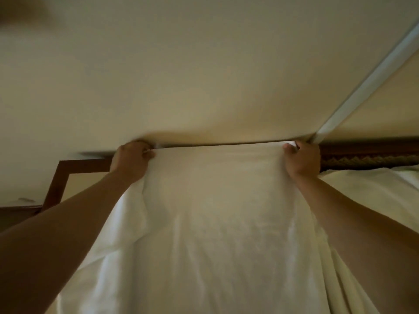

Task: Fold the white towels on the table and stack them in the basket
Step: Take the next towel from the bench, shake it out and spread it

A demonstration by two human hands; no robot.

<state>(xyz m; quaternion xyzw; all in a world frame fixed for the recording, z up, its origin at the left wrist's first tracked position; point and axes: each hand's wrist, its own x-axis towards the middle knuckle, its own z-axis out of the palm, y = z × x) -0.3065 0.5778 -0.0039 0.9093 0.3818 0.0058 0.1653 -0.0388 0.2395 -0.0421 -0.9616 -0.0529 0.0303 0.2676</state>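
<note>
We clench our left hand [131,158] round one top corner of a large white cloth towel [204,223], and our right hand [300,158] pinches the other top corner, thumb on the near face. Between the two grips the upper edge runs taut and level, held up in the air, while the rest hangs down toward us in soft vertical creases. Neither the tabletop nor the basket shows from here. More white fabric [374,196] lies low on the right, beneath a dark carved wooden rail [367,155]; a brown wooden frame [61,177] stands at the left against the cream wall [204,64]. We judge this the opening step: spreading one towel before its first fold. Next, we would likely bring the two corners together, or lower the towel flat, keeping the edges matched so the fold lands square.
</note>
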